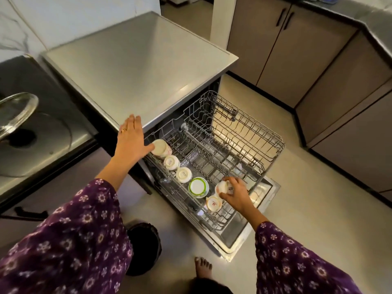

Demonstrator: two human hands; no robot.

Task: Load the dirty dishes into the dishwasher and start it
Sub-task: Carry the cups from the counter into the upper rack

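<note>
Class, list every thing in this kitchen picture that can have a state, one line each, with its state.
Dishwasher door: open, lowered flat.
Upper rack: pulled out over the door.
Row of white cups: upside down in the rack.
Green-rimmed bowl: upside down in the rack.
Right hand: holds a white cup over the rack.
Left hand: open, fingers straight, by the dishwasher's top edge.
Cabinet doors: closed.

Home kitchen: open steel-topped dishwasher (148, 66) with pulled-out wire racks (244, 136), taupe cabinet doors with black handles (297, 49), marble-look grey desk (360, 11), glass pot lid (14, 111).
</note>
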